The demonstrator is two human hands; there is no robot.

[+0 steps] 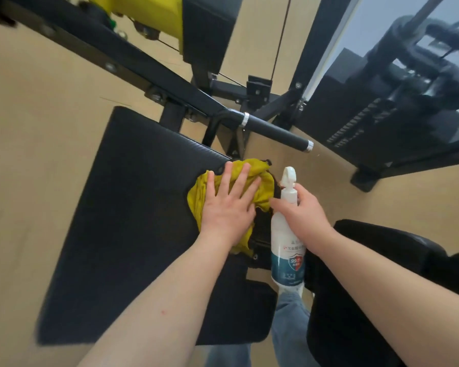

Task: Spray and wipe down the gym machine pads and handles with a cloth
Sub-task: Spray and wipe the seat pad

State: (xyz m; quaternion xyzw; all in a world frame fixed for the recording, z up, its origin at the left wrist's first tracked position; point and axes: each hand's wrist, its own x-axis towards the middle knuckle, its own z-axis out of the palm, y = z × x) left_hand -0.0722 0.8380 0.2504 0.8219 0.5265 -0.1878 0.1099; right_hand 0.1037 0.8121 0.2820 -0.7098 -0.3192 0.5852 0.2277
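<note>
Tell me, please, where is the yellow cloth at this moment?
In the head view, the yellow cloth lies at the right edge of the black seat pad, pressed flat under the left hand, just left of the spray bottle.

We see a yellow cloth (260, 181) on a black pad (133, 207) with thin lines across it. The spray bottle (286, 234) is white with a blue-green label and a red badge. The handle (276, 131) is black with silver rings. The floor (37, 128) is tan. Our jeans (289, 327) are blue.

Cloth (231, 192) mostly under left hand (228, 207); bottle label (289, 263) unreadable.
</note>
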